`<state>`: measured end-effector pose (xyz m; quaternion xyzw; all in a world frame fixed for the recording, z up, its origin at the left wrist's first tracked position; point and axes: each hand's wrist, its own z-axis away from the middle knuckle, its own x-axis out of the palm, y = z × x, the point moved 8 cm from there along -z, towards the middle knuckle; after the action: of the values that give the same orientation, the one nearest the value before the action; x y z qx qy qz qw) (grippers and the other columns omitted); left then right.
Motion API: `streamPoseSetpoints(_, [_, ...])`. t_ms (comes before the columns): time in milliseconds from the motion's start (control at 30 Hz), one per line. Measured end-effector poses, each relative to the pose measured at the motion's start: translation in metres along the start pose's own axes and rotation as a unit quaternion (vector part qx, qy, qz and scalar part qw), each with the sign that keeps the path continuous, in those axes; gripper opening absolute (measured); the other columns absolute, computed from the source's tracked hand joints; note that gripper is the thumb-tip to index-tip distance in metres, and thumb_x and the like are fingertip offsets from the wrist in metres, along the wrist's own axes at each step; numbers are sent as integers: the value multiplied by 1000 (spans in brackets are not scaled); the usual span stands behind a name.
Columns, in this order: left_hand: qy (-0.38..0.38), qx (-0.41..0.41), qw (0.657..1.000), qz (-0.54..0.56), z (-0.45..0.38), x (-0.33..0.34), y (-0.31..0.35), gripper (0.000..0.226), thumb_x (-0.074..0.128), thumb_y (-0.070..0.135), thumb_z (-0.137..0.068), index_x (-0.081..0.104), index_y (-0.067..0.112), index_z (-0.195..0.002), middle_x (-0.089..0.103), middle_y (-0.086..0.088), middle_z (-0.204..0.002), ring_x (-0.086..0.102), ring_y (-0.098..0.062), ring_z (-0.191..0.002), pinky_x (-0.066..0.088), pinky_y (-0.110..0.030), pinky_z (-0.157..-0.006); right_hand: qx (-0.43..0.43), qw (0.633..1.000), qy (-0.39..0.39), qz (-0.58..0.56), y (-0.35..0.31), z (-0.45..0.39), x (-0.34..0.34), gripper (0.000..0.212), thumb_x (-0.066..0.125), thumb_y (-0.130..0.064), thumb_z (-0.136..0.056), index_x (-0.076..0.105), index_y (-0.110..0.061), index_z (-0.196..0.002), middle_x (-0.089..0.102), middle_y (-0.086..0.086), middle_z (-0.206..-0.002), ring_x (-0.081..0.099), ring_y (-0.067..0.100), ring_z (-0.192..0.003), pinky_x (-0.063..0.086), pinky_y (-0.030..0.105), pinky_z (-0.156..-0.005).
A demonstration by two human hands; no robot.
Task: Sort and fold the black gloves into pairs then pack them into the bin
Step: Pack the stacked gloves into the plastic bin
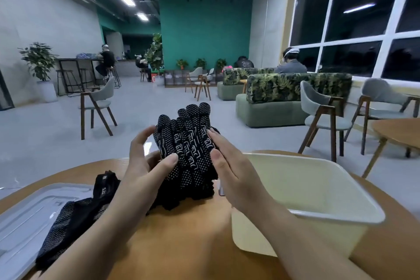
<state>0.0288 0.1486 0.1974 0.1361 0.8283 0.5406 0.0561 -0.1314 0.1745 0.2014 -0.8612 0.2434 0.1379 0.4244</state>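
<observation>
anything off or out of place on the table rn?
Nothing damaged or spilled. The loose black gloves lie in an untidy heap, partly draped over the clear lid at the left. The bin at the right stands upright; its visible interior shows no gloves. Both hands hold the raised gloves.

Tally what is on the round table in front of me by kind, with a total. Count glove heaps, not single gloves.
Held stack of black gloves, between left hand and right hand: 1
Loose glove heap on the table: 1
Cream bin: 1
Clear lid: 1
Total: 4
</observation>
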Motion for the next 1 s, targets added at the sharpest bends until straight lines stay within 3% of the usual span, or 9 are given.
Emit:
streamPoseSetpoints(167, [-119, -3, 993, 3, -23, 67, -2, 56, 66, 32, -75, 44, 50, -124, 69, -9, -105, 69, -25, -95, 56, -34, -80, 24, 998, 34, 53, 20, 11, -66, 37, 33, -43, -96, 33, -45, -133, 37, -22, -144, 28, -11, -135, 23, 20, -115])
streamPoseSetpoints(300, [-184, -44, 982, 8, -43, 117, -18, 44, 62, 30, -77, 52, 47, -117, 67, -13, -106, 68, -26, -95, 53, -39, -88, 69, 992, 38, 96, 46, 25, -111, 59, 29, -56, -91, 38, -30, -143, 39, -15, -148, 29, -7, -136, 26, 27, -115])
streamPoseSetpoints(433, [-243, -106, 964, 4, -59, 159, -39, 43, 59, 26, -74, 53, 42, -114, 61, -14, -93, 65, -21, -86, 53, -42, -87, 126, 986, 8, 113, 69, 35, -140, 56, 31, -48, -92, 36, -30, -144, 38, -19, -147, 28, -13, -133, 22, 15, -113])
streamPoseSetpoints(567, [-299, -171, 939, -17, -64, 189, -63, 46, 58, 23, -72, 53, 39, -115, 55, -29, -104, 62, -21, -85, 52, -42, -83, 186, 977, -42, 89, 96, 46, -152, 56, 31, -40, -90, 38, -28, -145, 47, -22, -135, 39, -12, -122, 28, 15, -107])
streamPoseSetpoints(633, [-318, -204, 926, -21, -65, 198, -76, 49, 59, 20, -70, 54, 41, -114, 59, -23, -99, 64, -18, -81, 53, -35, -76, 219, 970, -67, 87, 111, 51, -156, 58, 31, -33, -88, 38, -30, -145, 40, -21, -145, 33, -13, -129, 23, 11, -109])
streamPoseSetpoints(733, [-353, -259, 899, -21, -62, 210, -98, 56, 59, 14, -67, 54, 42, -115, 64, -17, -113, 64, -25, -94, 53, -42, -87, 278, 954, -97, 62, 130, 56, -159, 49, 35, -18, -95, 41, -34, -141, 41, -22, -144, 40, -12, -124, 32, 3, -98])
streamPoseSetpoints(800, [-380, -286, 879, -38, -58, 215, -113, 62, 58, 11, -65, 51, 42, -118, 68, -11, -105, 64, -23, -93, 51, -43, -88, 309, 942, -122, 44, 143, 60, -155, 51, 35, -17, -93, 47, -41, -136, 56, -13, -134, 52, 4, -120, 42, 23, -102])
streamPoseSetpoints(867, [-391, -307, 866, -50, -54, 218, -125, 67, 56, 8, -63, 49, 42, -119, 69, -2, -88, 63, -18, -83, 52, -33, -75, 336, 932, -130, 36, 154, 62, -152, 54, 35, -25, -82, 52, -48, -129, 63, 0, -125, 54, 22, -119, 42, 44, -104])
streamPoseSetpoints(1000, [-396, -333, 853, -65, -49, 220, -141, 71, 55, 5, -60, 49, 44, -118, 66, 9, -69, 62, -10, -69, 49, -23, -63, 379, 911, -154, 45, 169, 67, -146, 51, 37, -13, -93, 47, -50, -127, 59, -1, -131, 50, 17, -125, 38, 32, -108])
